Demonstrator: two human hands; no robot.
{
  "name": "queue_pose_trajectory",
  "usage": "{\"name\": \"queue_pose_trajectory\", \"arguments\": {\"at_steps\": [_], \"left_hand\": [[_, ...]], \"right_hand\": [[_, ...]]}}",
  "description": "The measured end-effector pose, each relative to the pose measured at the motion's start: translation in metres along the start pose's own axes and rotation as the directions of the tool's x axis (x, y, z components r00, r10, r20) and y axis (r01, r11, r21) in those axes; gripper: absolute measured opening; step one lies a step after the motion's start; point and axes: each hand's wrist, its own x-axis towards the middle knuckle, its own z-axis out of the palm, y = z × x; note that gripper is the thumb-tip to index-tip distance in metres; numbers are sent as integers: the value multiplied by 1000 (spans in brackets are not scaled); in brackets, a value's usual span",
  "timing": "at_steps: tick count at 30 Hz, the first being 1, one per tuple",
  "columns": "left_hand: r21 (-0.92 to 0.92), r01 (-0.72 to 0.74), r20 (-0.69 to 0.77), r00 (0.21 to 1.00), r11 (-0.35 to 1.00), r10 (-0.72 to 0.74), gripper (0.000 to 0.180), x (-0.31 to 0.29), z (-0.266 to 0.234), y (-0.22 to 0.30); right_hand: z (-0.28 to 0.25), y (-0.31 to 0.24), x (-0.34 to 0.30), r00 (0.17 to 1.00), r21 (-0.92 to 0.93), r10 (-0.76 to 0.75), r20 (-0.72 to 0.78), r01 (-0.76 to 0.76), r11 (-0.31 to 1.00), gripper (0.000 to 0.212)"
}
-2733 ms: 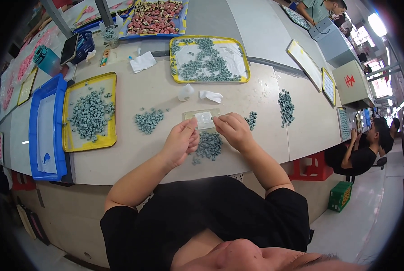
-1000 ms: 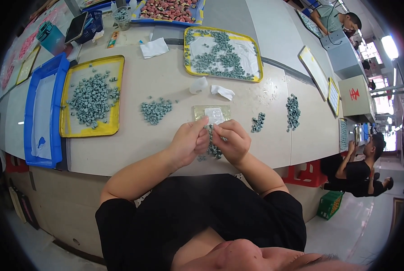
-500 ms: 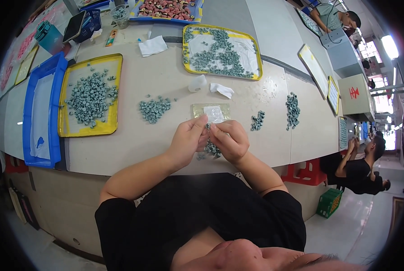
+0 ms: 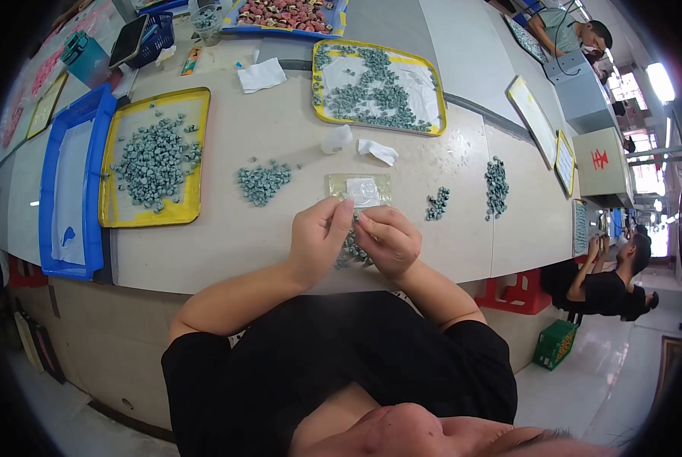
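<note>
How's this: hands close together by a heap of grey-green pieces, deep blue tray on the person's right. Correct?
Not the side: the deep blue tray is on the person's left, per the head view. Left hand and right hand are close together by the heap, as stated.

The small pieces point(image 4: 263, 183) are grey-green, a tray point(image 4: 192, 196) yellow-edged, the long bin point(image 4: 95, 206) blue, the stool point(image 4: 537, 292) red
</note>
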Motion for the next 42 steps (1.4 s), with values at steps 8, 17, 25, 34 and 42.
{"name": "queue_pose_trajectory", "arguments": {"at_steps": [8, 17, 25, 34, 42], "left_hand": [[179, -173, -23, 983, 968, 180, 32, 4, -2, 5], [75, -28, 19, 999, 997, 27, 32, 1, 7, -4], [-139, 8, 94, 996, 990, 5, 27, -3, 12, 5], [-149, 1, 164, 986, 989, 23, 17, -4, 15, 1], [-571, 426, 341, 901, 702, -270, 22, 3, 17, 6]], "right_hand": [[4, 3, -1, 999, 37, 39, -27, -38, 999, 25], [-3, -5, -10, 963, 43, 269, -16, -268, 963, 21], [-7, -2, -14, 969, 33, 225, -106, -222, 974, 22], [-13, 1, -11, 982, 30, 141, -125, -138, 990, 26], [-16, 4, -11, 976, 33, 189, -110, -187, 982, 20]]}}
